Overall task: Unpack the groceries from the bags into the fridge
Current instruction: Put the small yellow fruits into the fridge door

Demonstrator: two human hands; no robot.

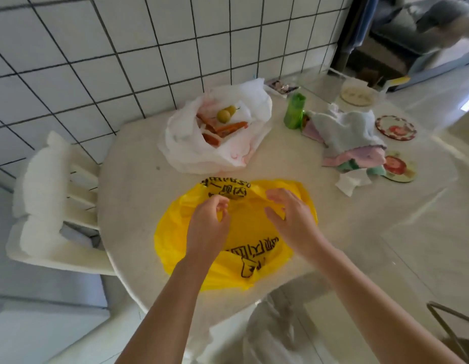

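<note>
The round, pale, stone-like bench stands against a white tiled wall with dark grout. A white slatted chair sits at its left.

Near the front edge lies the yellow bag, thin glossy plastic with dark printed characters, spread fairly flat and crumpled. Behind it, just apart, the white bag sits open and rumpled; inside show orange packets and a small yellow-green fruit.

Right of the white bag lies a heap of soft cloths in white, pink and green, with a green translucent bottle upright between them.

Both forearms reach in from the bottom, bare. The left hand is palm down over the yellow bag, its grip curled, fingers and thumb pinching a fold of the plastic near the bag's mouth. The right hand hovers over the bag's right side, its grip loosely open, fingers spread and slightly bent; whether the fingertips touch the plastic cannot be told.

Two round patterned coasters lie at the right of the cloths.
</note>
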